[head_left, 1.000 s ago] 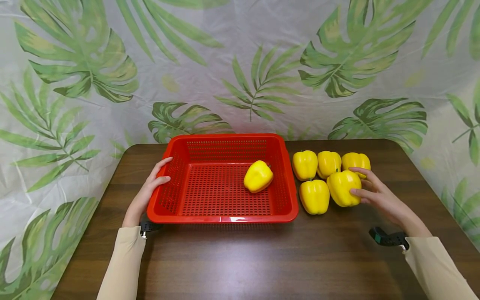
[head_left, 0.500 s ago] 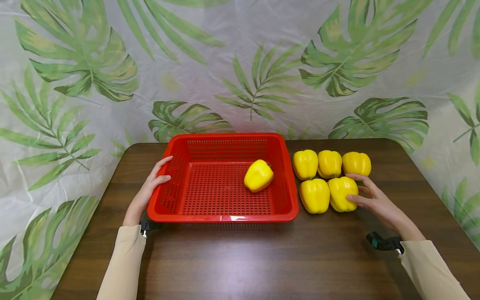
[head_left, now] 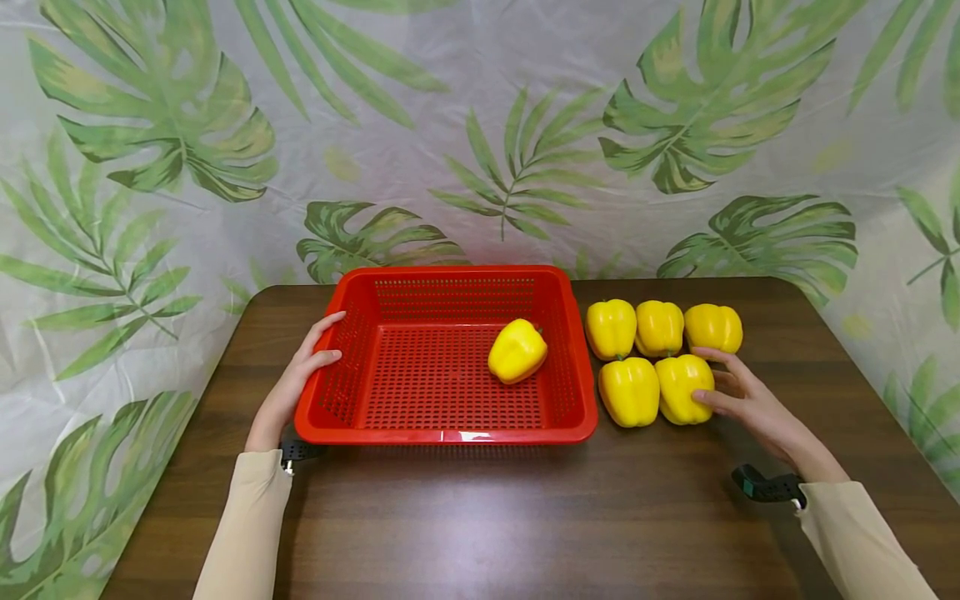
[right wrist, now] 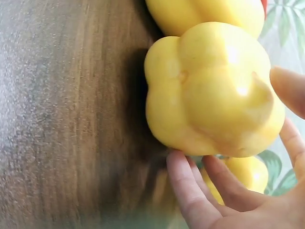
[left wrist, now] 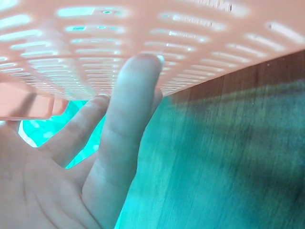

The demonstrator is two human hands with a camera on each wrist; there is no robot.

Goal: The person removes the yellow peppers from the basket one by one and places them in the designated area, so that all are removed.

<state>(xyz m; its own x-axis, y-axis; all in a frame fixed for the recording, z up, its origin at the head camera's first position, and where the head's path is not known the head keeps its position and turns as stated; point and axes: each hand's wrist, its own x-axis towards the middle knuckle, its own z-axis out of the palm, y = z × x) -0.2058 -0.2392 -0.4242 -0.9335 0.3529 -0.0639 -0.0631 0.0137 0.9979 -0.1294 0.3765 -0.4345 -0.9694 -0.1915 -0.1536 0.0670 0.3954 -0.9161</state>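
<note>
A red perforated plastic basket stands on the table with one yellow bell pepper lying inside. At its left side my left hand holds the rim, thumb and a fingertip over the edge; other fingers lie against the outer wall in the left wrist view. Right of the basket, my right hand grips a yellow bell pepper resting in the front row. The right wrist view has the thumb at one side of that pepper and fingers at the other.
Beside the held pepper sits another yellow pepper. Behind them is a row of three: a left pepper, a middle pepper and a right pepper. A leaf-patterned cloth hangs behind the brown wooden table.
My right hand has lowered the pepper slightly toward the front, down into the front row on the table. The left hand and basket have stayed in place.
</note>
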